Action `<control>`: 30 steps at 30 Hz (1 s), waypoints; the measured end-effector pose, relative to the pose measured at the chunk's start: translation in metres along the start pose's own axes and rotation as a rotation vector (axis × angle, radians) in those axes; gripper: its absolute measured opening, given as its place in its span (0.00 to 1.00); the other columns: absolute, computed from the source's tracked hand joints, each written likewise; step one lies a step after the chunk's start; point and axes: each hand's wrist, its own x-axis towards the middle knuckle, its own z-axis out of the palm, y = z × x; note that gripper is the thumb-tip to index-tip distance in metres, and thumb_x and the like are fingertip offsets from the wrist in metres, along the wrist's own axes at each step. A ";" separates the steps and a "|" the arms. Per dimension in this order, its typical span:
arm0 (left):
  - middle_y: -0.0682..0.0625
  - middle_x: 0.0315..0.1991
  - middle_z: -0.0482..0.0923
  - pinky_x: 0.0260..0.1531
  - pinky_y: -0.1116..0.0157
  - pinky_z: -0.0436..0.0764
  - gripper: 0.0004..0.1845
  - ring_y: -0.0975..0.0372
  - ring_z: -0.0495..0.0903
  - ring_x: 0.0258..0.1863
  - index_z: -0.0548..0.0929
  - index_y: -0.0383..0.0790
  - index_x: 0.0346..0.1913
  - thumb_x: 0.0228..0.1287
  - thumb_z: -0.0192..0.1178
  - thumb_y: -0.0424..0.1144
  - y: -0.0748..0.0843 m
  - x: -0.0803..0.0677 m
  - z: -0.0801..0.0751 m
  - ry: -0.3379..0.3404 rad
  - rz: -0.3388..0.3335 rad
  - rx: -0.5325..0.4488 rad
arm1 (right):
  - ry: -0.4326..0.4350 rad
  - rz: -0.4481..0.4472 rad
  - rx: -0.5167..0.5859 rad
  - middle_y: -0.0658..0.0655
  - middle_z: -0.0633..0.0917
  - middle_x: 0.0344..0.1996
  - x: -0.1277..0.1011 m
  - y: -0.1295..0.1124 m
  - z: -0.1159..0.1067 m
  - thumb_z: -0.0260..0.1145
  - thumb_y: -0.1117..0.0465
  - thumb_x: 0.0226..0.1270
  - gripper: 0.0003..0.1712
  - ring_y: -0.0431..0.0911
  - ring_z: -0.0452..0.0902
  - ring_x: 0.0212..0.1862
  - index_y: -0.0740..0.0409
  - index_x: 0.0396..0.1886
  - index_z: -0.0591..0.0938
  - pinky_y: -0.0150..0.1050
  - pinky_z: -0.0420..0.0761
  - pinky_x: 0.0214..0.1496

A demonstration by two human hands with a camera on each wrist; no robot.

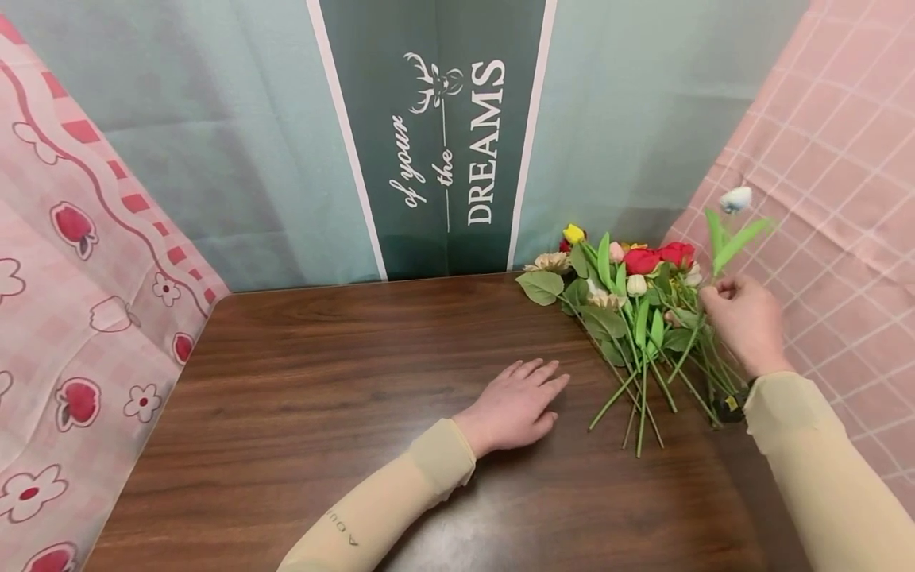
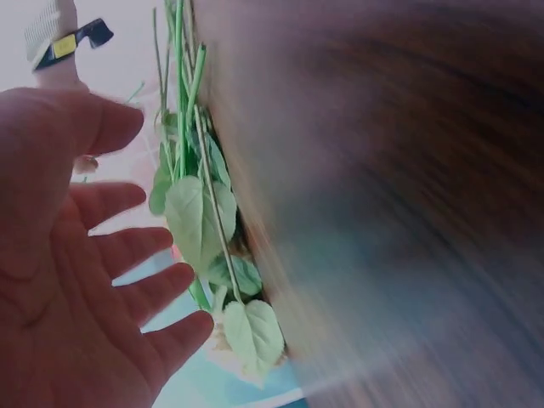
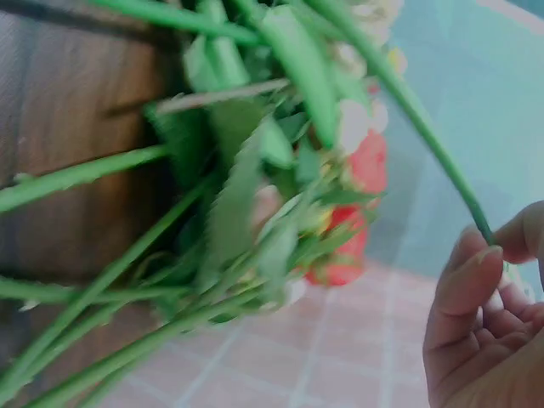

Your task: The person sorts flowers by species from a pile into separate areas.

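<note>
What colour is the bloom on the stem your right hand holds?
White, on the raised single flower stem; head view shows it best.

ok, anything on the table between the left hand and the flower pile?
Nothing visible. The left hand rests flat on the table, with only bare wood between it and the nearest stems of the flower pile. The right hand pinches one white flower lifted above the pile.

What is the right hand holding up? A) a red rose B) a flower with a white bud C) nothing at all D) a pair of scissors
B: the right hand pinches the green stem of a flower with a white bud, lifted above the pile of flowers on the table, while the left hand lies flat on the wood.
</note>
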 end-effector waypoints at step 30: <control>0.40 0.38 0.88 0.36 0.58 0.88 0.11 0.58 0.88 0.31 0.87 0.29 0.47 0.71 0.66 0.35 -0.065 -0.051 0.007 0.295 -0.409 -1.266 | -0.443 -0.058 0.793 0.63 0.87 0.34 -0.066 -0.158 0.191 0.73 0.52 0.70 0.21 0.48 0.85 0.30 0.66 0.49 0.85 0.51 0.88 0.41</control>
